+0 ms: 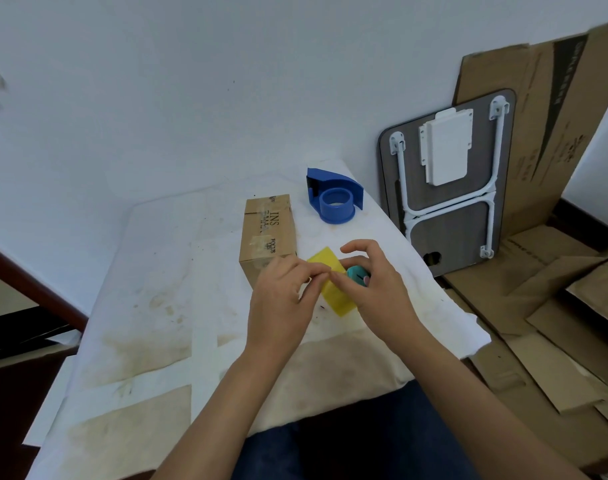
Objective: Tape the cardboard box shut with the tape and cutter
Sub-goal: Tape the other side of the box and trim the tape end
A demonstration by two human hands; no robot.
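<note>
A yellow tape roll (332, 292) stands on its edge on the white table cover, just right of the near end of the cardboard box (268, 230). The box lies closed, with old tape patches and print on its top. My left hand (281, 299) pinches the roll's upper edge from the left. My right hand (371, 289) meets it there with the thumb, its fingers arched over the roll. A small teal cutter (358, 272) with a pink button shows between my right thumb and fingers, partly hidden; whether the hand grips it is unclear.
A blue tape dispenser (334, 197) sits at the table's far right corner behind the box. The stained table cover (150, 306) stretches to the left. A folded lap table (447, 181) and flattened cardboard sheets (544, 306) lean and lie to the right.
</note>
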